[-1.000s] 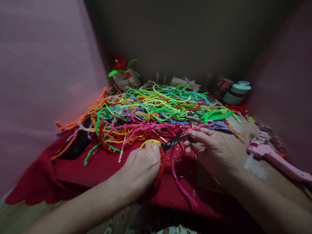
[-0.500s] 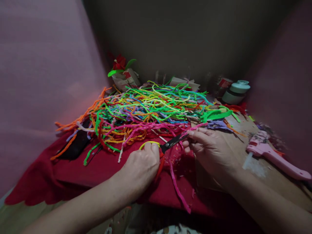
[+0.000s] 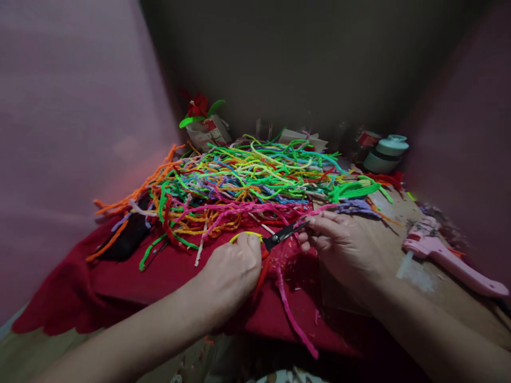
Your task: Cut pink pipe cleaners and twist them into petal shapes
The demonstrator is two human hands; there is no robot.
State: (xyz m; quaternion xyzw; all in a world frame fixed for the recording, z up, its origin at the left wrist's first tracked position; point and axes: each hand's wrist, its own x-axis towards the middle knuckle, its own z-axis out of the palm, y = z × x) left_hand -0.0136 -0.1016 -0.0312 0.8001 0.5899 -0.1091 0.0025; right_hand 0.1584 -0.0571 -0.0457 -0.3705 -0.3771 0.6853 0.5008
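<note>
I'm reading the head feed with 12 at the far side. Pinkish wall [image 3: 67, 133] fills 10 o'clock. Red cloth [image 3: 120, 282] covers the surface from 8 round to 5. Pile of fuzzy strands [image 3: 255, 173] sits dead centre: green, yellow, orange, blue, purple, red and more, all tangled. Cardboard [image 3: 387, 239] at 4, lying on the right of the cloth.

I have 2 hands in view. Right hand [image 3: 339, 236] at 4, over the cardboard's edge: thumb and index pinched together on a pink strand [image 3: 295, 316], lower fingers curled in. Left hand [image 3: 235, 266] between 6 and 7: closed fist round the handles of the scissors [image 3: 281, 235], 1 yellow loop above, 1 red below.

Pink glue gun [image 3: 451, 258] between 3 and 4, on the cardboard, untouched. Scissors: black blades aimed at 2, nearly together, tips right at the right hand's fingertips. Can't tell if they bite the strand. Mint container [image 3: 386, 151] between 2 and 3. Red flower [image 3: 198, 106] at 11, green leaves. Pink strand is the thinnest: a length trails toward 5 over the cloth; its link to the pinch is hard to see.
</note>
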